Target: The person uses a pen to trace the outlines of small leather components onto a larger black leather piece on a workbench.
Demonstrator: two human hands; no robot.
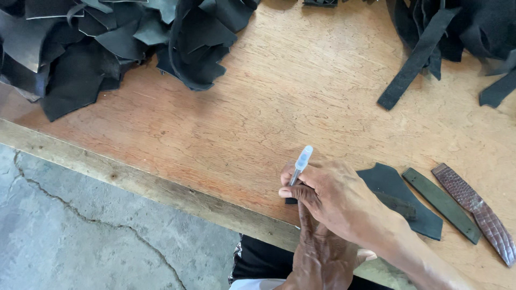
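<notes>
Black leather piece [398,193] lies flat at the wooden table's [269,107] near edge, left hand [322,252] pressing on it, likely to stop slip, right hand [333,198] clamped on a clear-capped pen [301,164] held upright for marking.

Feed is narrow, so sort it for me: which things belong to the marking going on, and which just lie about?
In use: pen in right hand; dark leather piece; left hand steadying it.

Lying about: green strip, brown textured strip, black scrap piles, loose black strap.
</notes>
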